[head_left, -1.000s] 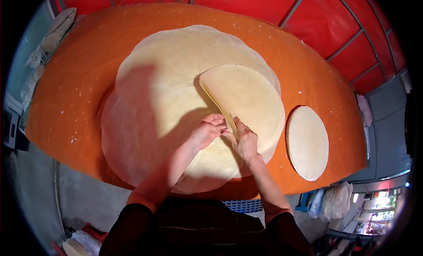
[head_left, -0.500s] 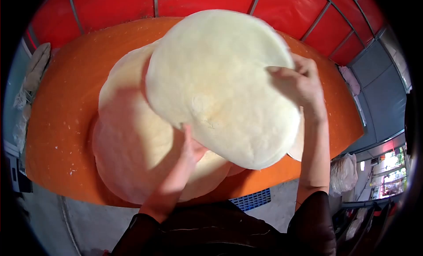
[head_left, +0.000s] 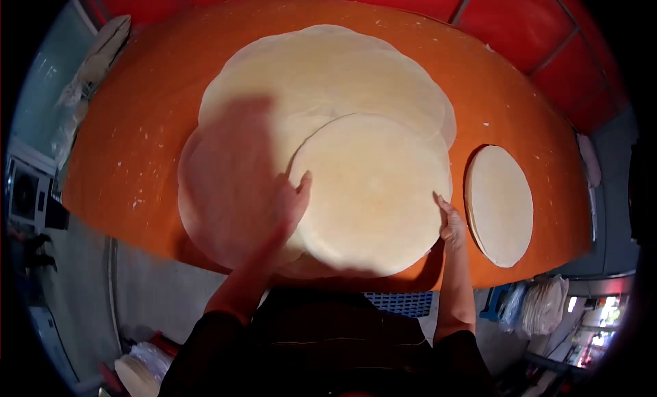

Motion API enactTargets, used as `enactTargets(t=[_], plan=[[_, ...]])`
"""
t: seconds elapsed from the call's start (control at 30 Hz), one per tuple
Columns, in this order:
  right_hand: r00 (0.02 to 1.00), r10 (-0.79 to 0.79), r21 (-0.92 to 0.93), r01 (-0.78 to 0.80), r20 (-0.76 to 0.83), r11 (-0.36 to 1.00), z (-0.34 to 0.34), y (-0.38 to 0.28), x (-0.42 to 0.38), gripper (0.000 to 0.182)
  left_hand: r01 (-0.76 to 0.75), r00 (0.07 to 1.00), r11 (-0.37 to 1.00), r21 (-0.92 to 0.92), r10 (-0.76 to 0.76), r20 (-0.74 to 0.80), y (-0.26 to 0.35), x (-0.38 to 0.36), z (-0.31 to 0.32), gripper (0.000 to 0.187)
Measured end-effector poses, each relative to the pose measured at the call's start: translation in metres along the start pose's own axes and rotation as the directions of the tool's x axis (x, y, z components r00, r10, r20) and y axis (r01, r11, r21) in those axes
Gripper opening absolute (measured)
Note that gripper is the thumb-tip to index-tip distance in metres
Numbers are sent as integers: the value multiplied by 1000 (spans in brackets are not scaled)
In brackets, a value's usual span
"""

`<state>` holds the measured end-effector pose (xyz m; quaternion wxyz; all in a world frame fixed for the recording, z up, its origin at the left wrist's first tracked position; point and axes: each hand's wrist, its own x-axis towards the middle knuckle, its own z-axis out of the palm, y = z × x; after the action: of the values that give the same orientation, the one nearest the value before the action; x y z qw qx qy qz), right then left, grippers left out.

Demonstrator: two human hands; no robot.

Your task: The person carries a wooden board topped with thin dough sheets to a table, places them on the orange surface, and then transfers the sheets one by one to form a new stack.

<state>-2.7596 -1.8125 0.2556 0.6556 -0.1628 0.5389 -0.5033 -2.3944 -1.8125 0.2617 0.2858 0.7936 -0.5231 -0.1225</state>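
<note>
A large, pale round flatbread lies over the front right of a spread of overlapping flatbreads. My left hand holds its left edge, thumb on top. At the opposite edge, my right hand grips the rim with the thumb above and the fingers mostly hidden below. A smaller-looking stack of round flatbreads sits to the right of my right hand, apart from the spread. My left arm's shadow falls across the spread's left side.
Everything rests on an orange table with small crumbs on it. Red panels stand behind. Below the front edge is a blue plastic crate. Bagged flatbreads are at the lower right, with another bagged pile at the lower left.
The flatbread, earlier held up and tilted, now lies lower and flatter on the spread. My right hand came down from its upper right edge. The view has shifted, revealing the stack at right.
</note>
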Motion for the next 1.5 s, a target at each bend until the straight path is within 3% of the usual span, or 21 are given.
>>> enactTargets(t=[0.1, 0.17, 0.23, 0.27, 0.37, 0.4, 0.43, 0.57, 0.67, 0.73, 0.8, 0.9, 1.0, 1.1, 1.17, 1.23, 1.27, 1.33, 1.37, 1.47, 1.5], plan=[[992, -110, -76, 105, -62, 992, 4, 5, 5, 47, 298, 816, 946, -128, -183, 549, 20, 8, -52, 36], [948, -311, -311, 275, -72, 910, 17, 19, -2, 43, 610, 755, 438, -660, -69, 652, 7, 3, -43, 31], [871, -485, -388, 423, -73, 819, 10, 39, 1, 36, 573, 804, 175, -801, 69, 591, -4, -3, -38, 27], [841, -535, -352, 479, -77, 804, 21, 43, -8, 35, 473, 839, 297, -830, 135, 526, -6, -5, -41, 26], [993, -88, -21, 87, -77, 996, -1, 19, 4, 32, 219, 827, 799, -560, 152, 541, -35, 8, -13, 28], [996, -63, -72, 58, -58, 996, -5, 17, 1, 31, 262, 806, 808, -528, 118, 581, -41, 9, -9, 29], [998, -38, -122, 33, -42, 992, -11, 17, -4, 31, 303, 782, 815, -494, 84, 618, -48, 11, -5, 31], [965, -39, -15, 44, 260, 999, 13, 5, -55, 48, 774, 628, 143, -617, -47, 777, -54, 5, -55, 21], [940, 120, 60, -147, 320, 987, 27, -6, -33, 52, 504, 812, 526, -685, -18, 584, -98, -13, -17, 15], [1000, -3, -147, 4, 10, 989, 16, 8, 3, 51, 499, 808, 657, -565, -116, 578, -66, -9, -24, 16], [999, -27, -152, 24, -21, 988, 10, 16, 16, 50, 493, 802, 764, -416, -214, 558, -37, 4, -33, 17], [995, -53, -113, 44, -80, 993, 7, 19, 16, 42, 587, 788, 201, -785, 82, 610, -53, 14, -22, 29], [998, -45, -100, 49, 43, 994, 22, 11, -8, 34, 787, 560, 229, -573, 122, 819, -77, 10, -58, 42], [974, -60, -106, 85, 220, 991, 23, 5, -37, 31, 598, 792, 109, -794, 73, 606, -91, -9, -42, 42], [921, 109, -132, -63, 375, 989, -11, -10, -27, 36, 230, 947, 188, -955, 182, 264, -56, -11, -60, 34], [942, -2, -26, 12, 335, 1000, 29, -12, -26, 49, -16, 973, 551, -834, 202, 115, -34, -8, -51, 28], [950, -43, 16, 40, 309, 999, 51, -15, -30, 53, -53, 981, 820, -569, 149, 124, -41, 4, -27, 26], [954, -45, 63, 28, 298, 998, 41, -14, -16, 56, -4, 991, 862, -506, 71, 114, -58, 16, 4, 23], [955, -44, 84, 20, 294, 996, 35, -10, -7, 57, 62, 991, 666, -743, 48, 126, -68, 18, 16, 22], [983, -117, -136, 136, 140, 981, 25, 6, 7, 58, 547, 807, 363, -755, 14, 591, -49, 6, -52, 20], [986, -125, -132, 139, 109, 981, 18, 11, 11, 53, 449, 860, 499, -742, -15, 510, -44, 2, -48, 19]])
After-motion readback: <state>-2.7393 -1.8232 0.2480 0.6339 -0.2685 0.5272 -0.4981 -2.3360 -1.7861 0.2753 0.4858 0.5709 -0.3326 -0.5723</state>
